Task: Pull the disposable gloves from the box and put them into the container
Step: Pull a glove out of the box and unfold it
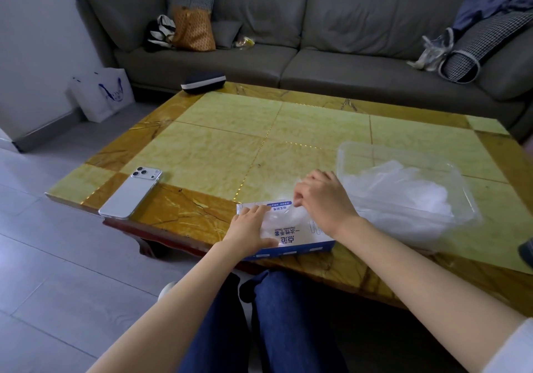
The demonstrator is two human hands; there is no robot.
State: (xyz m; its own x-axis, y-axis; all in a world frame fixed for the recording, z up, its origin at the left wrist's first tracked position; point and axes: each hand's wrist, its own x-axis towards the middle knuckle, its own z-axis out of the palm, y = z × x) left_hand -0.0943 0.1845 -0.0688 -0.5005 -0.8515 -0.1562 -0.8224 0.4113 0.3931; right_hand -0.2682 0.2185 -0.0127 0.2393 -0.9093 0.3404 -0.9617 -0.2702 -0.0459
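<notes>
Several thin clear plastic gloves [403, 193] are already lying in a crumpled heap inside the clear plastic rectangular container [357, 149], so I'm guessing I'm mid-task. No way of telling how many are left in the white-and-blue cardboard glove box [291, 238]. That box is lying flat at the near edge of the yellow-and-brown marble-look coffee table [230, 130], just beside the container, on its left.

I'm pressing the box down with my left hand [251, 228], fingers flat on top and gripping nothing. My right hand [326, 199] is pinching the next filmy glove [294, 216] poking out of the slot, fingertips closed on it. What's left is pulling it free and dropping it rightwards into the container.

Nothing's sitting in that short path. A white smartphone [131, 192] is lying face down off to the left, a dark zip case [203, 81] is resting at the far corner, and a grey sofa [288, 40] is behind.
</notes>
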